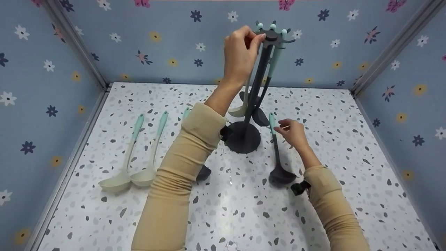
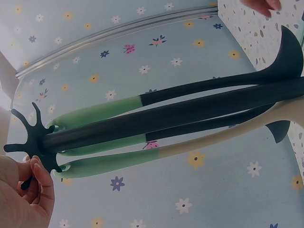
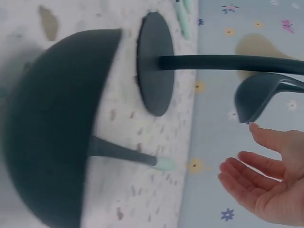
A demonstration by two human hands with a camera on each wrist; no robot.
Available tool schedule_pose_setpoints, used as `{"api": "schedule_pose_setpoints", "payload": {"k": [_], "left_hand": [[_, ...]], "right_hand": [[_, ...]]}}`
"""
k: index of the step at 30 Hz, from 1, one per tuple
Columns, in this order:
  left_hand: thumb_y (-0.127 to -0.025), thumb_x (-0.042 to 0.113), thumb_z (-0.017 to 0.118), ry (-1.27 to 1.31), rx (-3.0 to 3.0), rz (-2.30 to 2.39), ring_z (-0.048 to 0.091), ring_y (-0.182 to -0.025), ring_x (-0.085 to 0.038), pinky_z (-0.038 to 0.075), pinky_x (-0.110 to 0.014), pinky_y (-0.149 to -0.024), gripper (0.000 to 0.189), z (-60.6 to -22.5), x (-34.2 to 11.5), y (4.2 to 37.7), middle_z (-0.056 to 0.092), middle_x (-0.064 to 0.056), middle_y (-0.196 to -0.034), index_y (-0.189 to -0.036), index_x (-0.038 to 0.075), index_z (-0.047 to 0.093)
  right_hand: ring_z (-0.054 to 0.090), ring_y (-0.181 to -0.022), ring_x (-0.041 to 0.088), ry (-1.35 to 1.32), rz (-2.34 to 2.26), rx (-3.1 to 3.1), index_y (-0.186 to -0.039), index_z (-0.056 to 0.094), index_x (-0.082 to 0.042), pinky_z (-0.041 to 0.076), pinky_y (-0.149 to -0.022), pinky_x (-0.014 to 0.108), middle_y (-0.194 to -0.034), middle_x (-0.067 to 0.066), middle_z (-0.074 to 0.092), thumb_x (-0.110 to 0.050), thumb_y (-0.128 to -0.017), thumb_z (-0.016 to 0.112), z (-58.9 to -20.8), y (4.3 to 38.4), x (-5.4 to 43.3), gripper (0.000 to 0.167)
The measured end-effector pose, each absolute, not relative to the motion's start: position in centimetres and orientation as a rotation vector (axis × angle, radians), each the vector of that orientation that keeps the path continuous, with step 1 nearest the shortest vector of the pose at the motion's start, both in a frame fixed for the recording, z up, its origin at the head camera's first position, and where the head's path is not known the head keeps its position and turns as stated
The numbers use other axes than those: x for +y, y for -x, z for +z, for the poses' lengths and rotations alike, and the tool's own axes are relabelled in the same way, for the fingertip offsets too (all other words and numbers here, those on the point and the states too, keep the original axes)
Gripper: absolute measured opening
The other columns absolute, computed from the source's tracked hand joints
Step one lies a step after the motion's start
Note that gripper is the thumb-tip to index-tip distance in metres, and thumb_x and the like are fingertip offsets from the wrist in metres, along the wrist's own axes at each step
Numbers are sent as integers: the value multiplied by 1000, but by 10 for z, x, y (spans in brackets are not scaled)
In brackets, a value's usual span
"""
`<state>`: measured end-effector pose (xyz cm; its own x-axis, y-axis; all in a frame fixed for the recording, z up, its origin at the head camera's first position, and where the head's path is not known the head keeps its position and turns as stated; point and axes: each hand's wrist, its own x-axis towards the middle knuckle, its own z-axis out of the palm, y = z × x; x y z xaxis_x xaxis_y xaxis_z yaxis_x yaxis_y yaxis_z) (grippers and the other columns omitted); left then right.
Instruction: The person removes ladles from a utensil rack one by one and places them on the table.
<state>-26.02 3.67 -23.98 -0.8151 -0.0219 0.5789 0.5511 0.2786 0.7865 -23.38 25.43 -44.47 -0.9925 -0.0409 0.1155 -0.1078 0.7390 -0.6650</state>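
My left hand [image 1: 240, 55] pinches the hooked top of a black utensil stand [image 1: 258, 79] between thumb and fingers. In the left wrist view, three utensils hang from its hooks by mint handles: two with black shafts and a cream one [image 2: 209, 140]. The stand leans, its top to the right of its round base. My right hand [image 1: 293, 134], fingers loosely bent and holding nothing, hovers beside the mint handle of a black ladle [image 1: 282, 176] lying right of the base. The right wrist view shows that hand [image 3: 270, 175] near a hanging black bowl [image 3: 256, 95].
Two cream ladles, an outer one [image 1: 116, 183] and an inner one [image 1: 143, 177], lie on the left of the speckled table [image 1: 230, 216]. Another black ladle [image 1: 204, 173] is mostly hidden by my left sleeve. Flowered panels [image 1: 195, 48] wall the back and sides.
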Motion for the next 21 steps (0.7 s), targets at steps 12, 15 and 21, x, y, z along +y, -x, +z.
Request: {"api": "schedule_pose_setpoints", "payload": {"k": [12,15,21], "left_hand": [[-87,17,57,464,-2077,-1546,47,-61,-11,36,-17,-56,17,-240,38,259,57,-5,-70,-82,1,61],[-87,17,57,459,-2081,-1548,47,-61,-11,36,-17,-56,18,-240,37,260,57,-5,-71,-82,1,61],[-87,17,57,461,-2088,-1561,48,-62,-11,37,-17,-57,17,-239,37,260,58,-6,-72,-84,1,61]], "right_hand": [[59,-91,28,-265,1332,-2458,-113,56,3,46,-79,36,-103,19,60,-15,-84,61,-417,245,234,34],[59,-92,24,-320,1429,-2355,-114,56,2,48,-75,29,-103,19,60,-14,-86,59,-413,250,228,33],[57,-95,28,-444,1599,-2185,-113,53,9,46,-72,20,-105,25,57,-1,-86,55,-399,252,213,29]]}}
